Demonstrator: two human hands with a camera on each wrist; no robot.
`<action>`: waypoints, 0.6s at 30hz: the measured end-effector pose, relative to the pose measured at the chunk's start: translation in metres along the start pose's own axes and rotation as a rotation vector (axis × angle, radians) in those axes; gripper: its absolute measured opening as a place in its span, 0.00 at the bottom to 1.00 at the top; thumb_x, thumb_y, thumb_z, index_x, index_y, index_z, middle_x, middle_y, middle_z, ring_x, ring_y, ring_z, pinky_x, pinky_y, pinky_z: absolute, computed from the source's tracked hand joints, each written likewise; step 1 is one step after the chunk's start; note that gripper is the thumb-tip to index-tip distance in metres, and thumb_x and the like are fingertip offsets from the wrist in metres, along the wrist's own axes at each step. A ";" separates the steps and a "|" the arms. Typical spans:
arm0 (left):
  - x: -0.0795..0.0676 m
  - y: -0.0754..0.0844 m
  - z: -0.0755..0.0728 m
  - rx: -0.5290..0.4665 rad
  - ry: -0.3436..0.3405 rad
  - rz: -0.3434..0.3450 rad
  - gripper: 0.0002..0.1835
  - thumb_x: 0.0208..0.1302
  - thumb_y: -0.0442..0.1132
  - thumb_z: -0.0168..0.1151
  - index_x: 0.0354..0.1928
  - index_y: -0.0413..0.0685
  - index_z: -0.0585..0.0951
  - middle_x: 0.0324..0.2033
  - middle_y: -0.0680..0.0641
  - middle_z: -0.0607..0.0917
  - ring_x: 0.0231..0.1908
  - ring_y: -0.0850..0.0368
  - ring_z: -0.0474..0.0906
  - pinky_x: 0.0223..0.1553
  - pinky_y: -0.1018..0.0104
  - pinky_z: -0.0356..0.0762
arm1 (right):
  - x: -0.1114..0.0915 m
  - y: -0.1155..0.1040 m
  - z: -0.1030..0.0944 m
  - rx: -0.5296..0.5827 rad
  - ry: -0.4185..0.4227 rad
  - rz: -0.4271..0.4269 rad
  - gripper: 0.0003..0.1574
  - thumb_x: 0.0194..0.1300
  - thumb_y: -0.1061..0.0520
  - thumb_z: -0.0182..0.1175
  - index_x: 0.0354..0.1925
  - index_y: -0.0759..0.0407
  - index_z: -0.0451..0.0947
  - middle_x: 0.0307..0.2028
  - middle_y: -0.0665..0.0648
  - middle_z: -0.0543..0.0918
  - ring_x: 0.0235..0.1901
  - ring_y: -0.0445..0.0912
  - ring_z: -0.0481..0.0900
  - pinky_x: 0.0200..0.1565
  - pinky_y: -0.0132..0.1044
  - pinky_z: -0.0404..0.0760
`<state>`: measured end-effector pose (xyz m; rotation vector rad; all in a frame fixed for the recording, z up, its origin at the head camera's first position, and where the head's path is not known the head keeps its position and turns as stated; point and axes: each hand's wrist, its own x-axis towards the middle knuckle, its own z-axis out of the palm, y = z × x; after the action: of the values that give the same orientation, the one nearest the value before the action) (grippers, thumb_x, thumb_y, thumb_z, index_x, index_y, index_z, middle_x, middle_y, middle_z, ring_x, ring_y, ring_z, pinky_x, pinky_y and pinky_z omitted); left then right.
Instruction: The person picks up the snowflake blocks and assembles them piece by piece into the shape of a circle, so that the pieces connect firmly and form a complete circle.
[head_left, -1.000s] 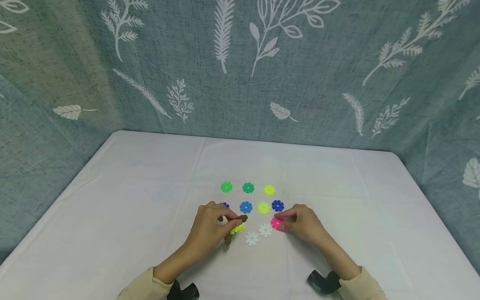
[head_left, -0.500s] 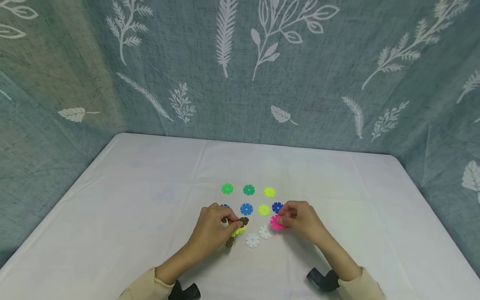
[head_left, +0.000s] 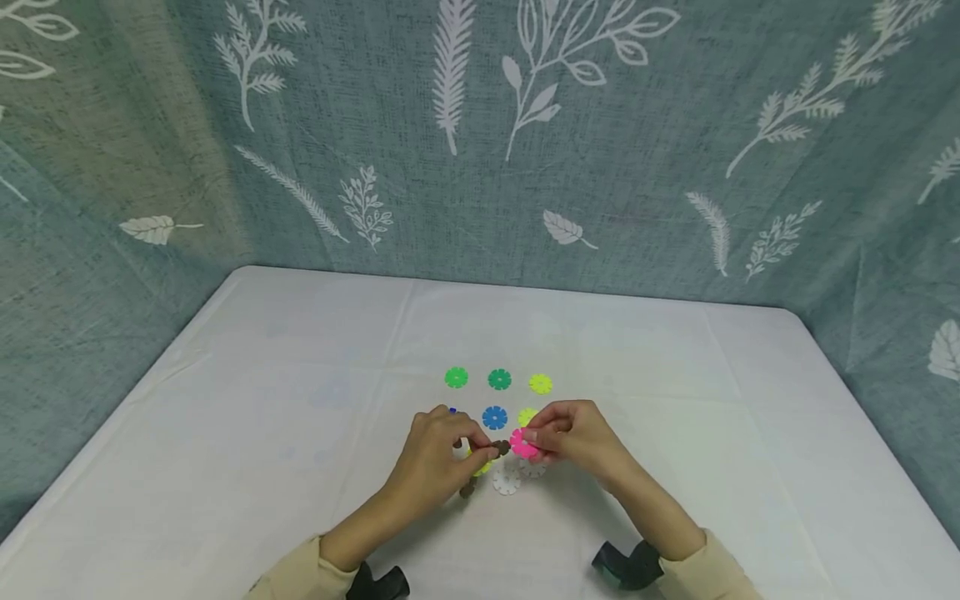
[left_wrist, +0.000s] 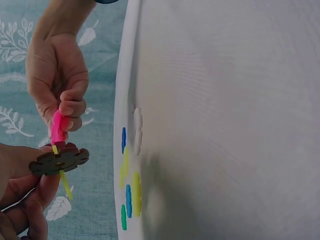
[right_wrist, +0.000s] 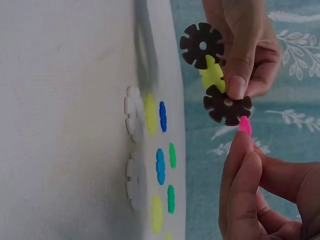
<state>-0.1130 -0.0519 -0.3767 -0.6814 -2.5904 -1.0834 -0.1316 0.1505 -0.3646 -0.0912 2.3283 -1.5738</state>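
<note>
My left hand [head_left: 431,457] pinches a dark brown notched plastic disc [right_wrist: 228,112] between thumb and fingers. That disc is one end of a short chain, joined through a yellow disc [right_wrist: 212,76] to a second brown disc [right_wrist: 194,49]. A pink notched disc [head_left: 521,443] is pinched in my right hand [head_left: 583,438]. In the right wrist view, the pink disc stands edge-on with its tip right at the rim of the near brown disc. Both hands are raised over the white table, and my right fingers cover much of the pink disc.
Loose discs lie on the white tabletop [head_left: 300,375]: green [head_left: 456,377], teal [head_left: 499,379], yellow [head_left: 540,383] and blue [head_left: 494,417]. Two white discs [head_left: 506,481] lie below the hands. A patterned curtain [head_left: 480,208] hangs behind the table.
My right hand has moved left, bringing the pink disc up to the brown disc. My left hand has shifted slightly right with the chain.
</note>
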 end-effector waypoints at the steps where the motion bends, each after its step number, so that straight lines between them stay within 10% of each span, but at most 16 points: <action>1: 0.000 0.000 0.000 0.002 -0.001 0.002 0.07 0.44 0.39 0.72 0.19 0.55 0.82 0.19 0.62 0.82 0.26 0.66 0.68 0.34 0.70 0.59 | 0.000 0.000 0.000 0.000 -0.001 -0.003 0.13 0.56 0.60 0.64 0.36 0.70 0.78 0.22 0.54 0.83 0.20 0.42 0.79 0.29 0.35 0.81; 18: -0.003 0.001 0.009 -0.007 0.109 0.086 0.08 0.39 0.35 0.74 0.17 0.52 0.82 0.17 0.59 0.80 0.25 0.63 0.68 0.33 0.70 0.60 | -0.001 0.002 0.010 0.110 0.030 0.008 0.13 0.56 0.63 0.63 0.35 0.74 0.76 0.23 0.56 0.84 0.20 0.38 0.80 0.29 0.32 0.81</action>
<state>-0.1108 -0.0457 -0.3834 -0.7080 -2.4441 -1.0732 -0.1275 0.1425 -0.3696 -0.0327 2.2563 -1.7070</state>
